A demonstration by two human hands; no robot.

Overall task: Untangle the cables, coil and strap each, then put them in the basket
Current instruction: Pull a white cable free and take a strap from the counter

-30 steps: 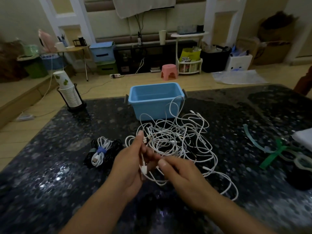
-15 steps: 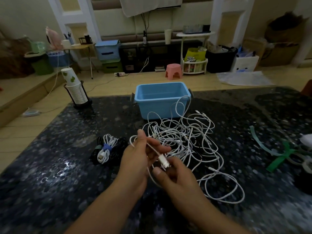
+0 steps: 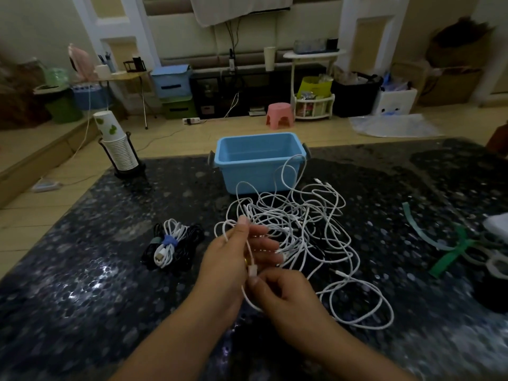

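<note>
While the left hand [image 3: 228,259] pinches a loop of white cable and the right hand [image 3: 286,295] pinches its plug [image 3: 252,270], the tangle [image 3: 297,232] lies on the desk [image 3: 82,284] before the blue basket [image 3: 258,160]; pulling hard could tighten knots.

My left hand [image 3: 233,259] covers the stretch of white cable running behind its palm, and my curled right hand [image 3: 286,295] hides the lower end of the small white plug [image 3: 252,270] pinched between its fingertips, so the connector type cannot be read. In the tangled heap of white cables [image 3: 302,232] the individual leads cross too densely to count or trace, and the dark coil beneath the strapped white bundle [image 3: 169,244] is only partly visible. The green and pale straps [image 3: 450,251] blur toward the right edge, where a white object [image 3: 497,225] is cut off.
</note>
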